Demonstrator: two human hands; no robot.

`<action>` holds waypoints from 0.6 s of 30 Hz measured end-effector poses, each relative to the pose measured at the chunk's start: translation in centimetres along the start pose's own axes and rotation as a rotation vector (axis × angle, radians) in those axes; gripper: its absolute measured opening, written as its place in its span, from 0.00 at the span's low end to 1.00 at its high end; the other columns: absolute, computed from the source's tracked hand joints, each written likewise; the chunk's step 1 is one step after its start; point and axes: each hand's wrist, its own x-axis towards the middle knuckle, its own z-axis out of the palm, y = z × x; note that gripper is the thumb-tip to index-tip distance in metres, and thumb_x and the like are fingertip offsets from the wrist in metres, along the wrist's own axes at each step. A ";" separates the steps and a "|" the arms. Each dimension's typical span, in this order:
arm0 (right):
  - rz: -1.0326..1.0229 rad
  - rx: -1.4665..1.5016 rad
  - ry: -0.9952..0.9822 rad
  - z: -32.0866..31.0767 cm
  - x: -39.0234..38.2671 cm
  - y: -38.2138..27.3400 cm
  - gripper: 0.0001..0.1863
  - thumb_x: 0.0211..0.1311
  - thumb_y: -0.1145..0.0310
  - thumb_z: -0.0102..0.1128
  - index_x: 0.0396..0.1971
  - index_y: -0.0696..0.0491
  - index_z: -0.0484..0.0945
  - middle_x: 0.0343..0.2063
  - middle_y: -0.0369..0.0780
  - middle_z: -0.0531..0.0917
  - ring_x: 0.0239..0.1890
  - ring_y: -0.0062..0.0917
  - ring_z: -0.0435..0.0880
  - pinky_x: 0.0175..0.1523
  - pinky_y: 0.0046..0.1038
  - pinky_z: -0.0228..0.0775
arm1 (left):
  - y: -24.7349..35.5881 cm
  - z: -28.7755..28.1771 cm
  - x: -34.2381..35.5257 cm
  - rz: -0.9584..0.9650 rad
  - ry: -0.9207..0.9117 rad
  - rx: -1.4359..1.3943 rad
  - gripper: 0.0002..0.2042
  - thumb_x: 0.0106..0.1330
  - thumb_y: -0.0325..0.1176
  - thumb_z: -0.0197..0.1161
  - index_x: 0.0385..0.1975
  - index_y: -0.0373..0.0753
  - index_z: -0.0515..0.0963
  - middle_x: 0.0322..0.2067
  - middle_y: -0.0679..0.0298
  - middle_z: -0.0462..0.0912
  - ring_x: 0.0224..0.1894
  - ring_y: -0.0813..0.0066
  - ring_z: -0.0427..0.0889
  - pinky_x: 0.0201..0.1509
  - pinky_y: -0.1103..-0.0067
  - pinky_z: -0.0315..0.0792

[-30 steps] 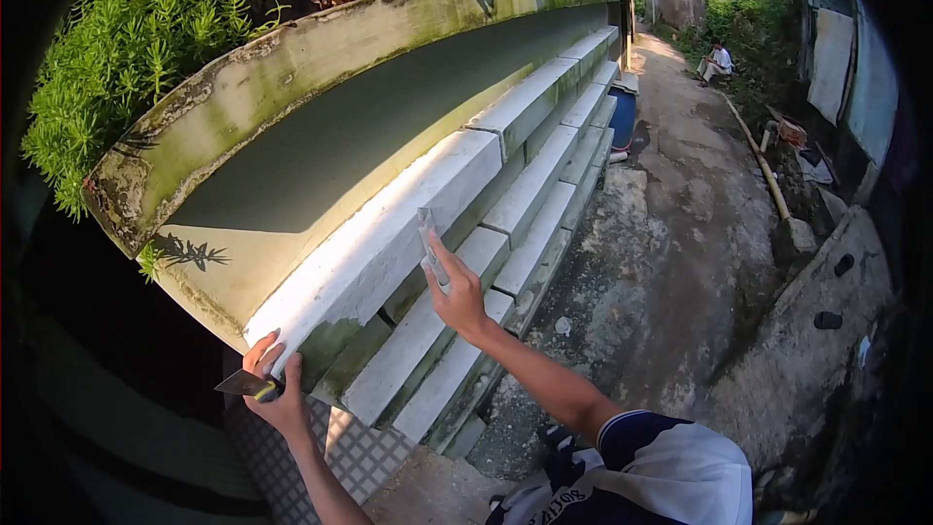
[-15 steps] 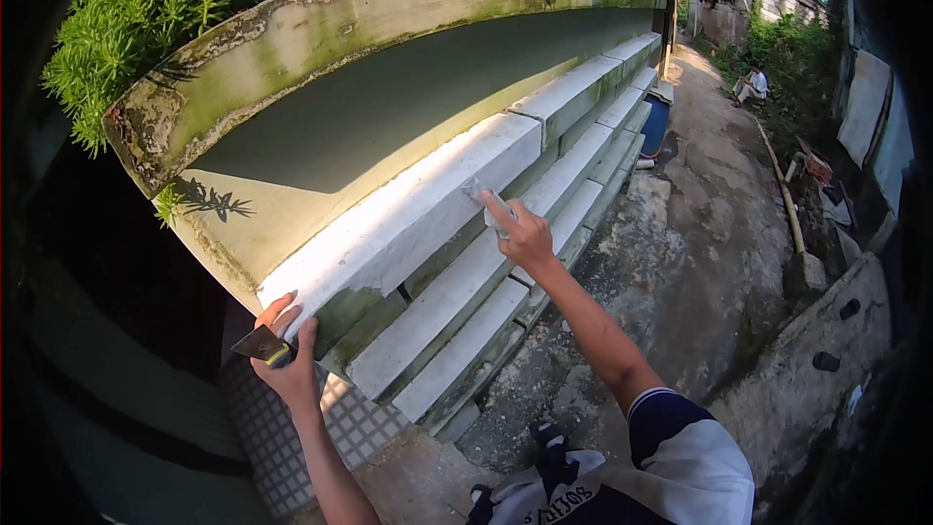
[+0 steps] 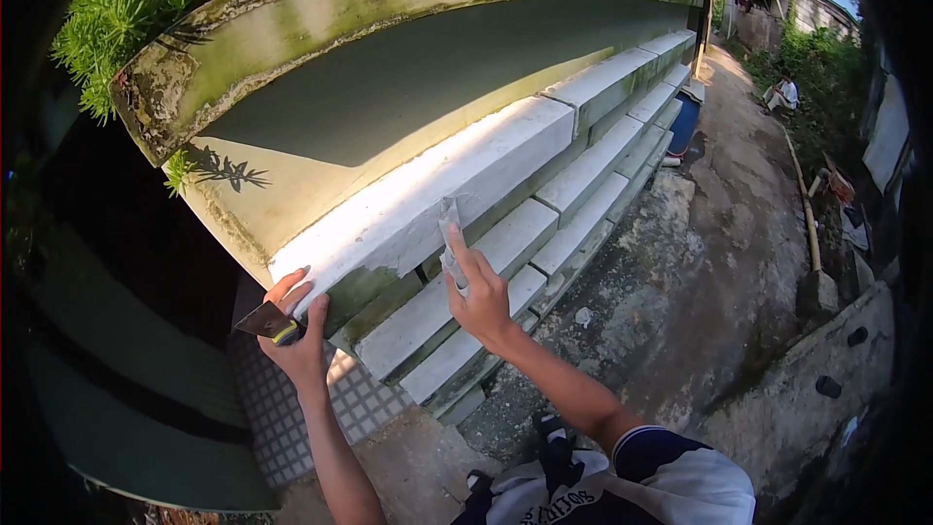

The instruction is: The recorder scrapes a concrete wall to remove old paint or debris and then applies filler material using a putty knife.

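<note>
My left hand [image 3: 299, 340] grips a putty knife [image 3: 262, 320] with a dark, flat blade and a yellow-and-black handle. Its fingertips rest on the near end of the top ledge [image 3: 437, 170], which is coated white along its top and most of its front face. Bare, greenish concrete [image 3: 360, 294] shows on the lower front near that hand. My right hand [image 3: 478, 299] is closed around a putty-smeared scraper [image 3: 450, 219], index finger stretched along it. The scraper's tip touches the ledge's white front face.
Lower white-topped ledges [image 3: 486, 253] step down below the top one. A mossy planter rim [image 3: 330, 15] with green plants [image 3: 155, 5] overhangs it. Tiled floor [image 3: 321, 428] lies below; a path [image 3: 724, 224] runs along the right. Far off, a person [image 3: 780, 94] sits by a blue barrel [image 3: 685, 124].
My right hand has moved left and nearer me along the ledge's front face, bringing the scraper with it. My left hand keeps its place at the ledge's end. A white lump now shows on the ground.
</note>
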 end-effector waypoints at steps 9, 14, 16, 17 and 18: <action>-0.328 -0.302 -0.050 -1.2 1.1 2.5 0.49 0.40 0.81 0.59 0.70 0.37 0.68 0.26 0.38 0.68 0.19 0.30 0.74 0.21 0.31 0.70 | 0.6 0.1 -0.1 0.055 0.022 0.040 0.19 0.57 0.22 0.72 0.49 0.29 0.78 0.48 0.55 0.84 0.50 0.68 0.84 0.57 0.74 0.75; -0.003 -0.345 0.097 -5.1 6.5 8.6 0.42 0.50 0.81 0.61 0.70 0.41 0.68 0.31 0.43 0.77 0.27 0.40 0.80 0.31 0.38 0.74 | 0.4 0.5 0.2 0.094 -0.009 0.104 0.18 0.57 0.22 0.72 0.48 0.29 0.79 0.49 0.56 0.84 0.50 0.70 0.84 0.58 0.75 0.74; 0.069 -0.306 0.189 -5.2 6.8 8.7 0.38 0.57 0.80 0.60 0.70 0.44 0.67 0.35 0.45 0.81 0.33 0.44 0.83 0.37 0.40 0.76 | 1.2 0.8 -0.2 0.030 0.010 0.064 0.16 0.58 0.22 0.71 0.46 0.29 0.80 0.49 0.57 0.84 0.51 0.69 0.83 0.59 0.74 0.73; 0.081 -0.184 0.271 -4.1 6.9 7.8 0.35 0.61 0.78 0.59 0.70 0.46 0.67 0.40 0.48 0.82 0.38 0.47 0.84 0.41 0.41 0.76 | 1.7 1.3 -0.2 -0.048 0.043 -0.029 0.13 0.59 0.23 0.71 0.44 0.29 0.81 0.49 0.57 0.84 0.53 0.68 0.82 0.60 0.72 0.73; 0.093 -0.062 0.351 -2.7 6.8 6.9 0.32 0.65 0.76 0.58 0.70 0.48 0.66 0.44 0.51 0.84 0.44 0.50 0.84 0.46 0.42 0.75 | 1.3 1.2 -0.3 0.013 0.040 0.019 0.13 0.59 0.23 0.71 0.43 0.29 0.81 0.49 0.56 0.84 0.53 0.67 0.82 0.60 0.72 0.73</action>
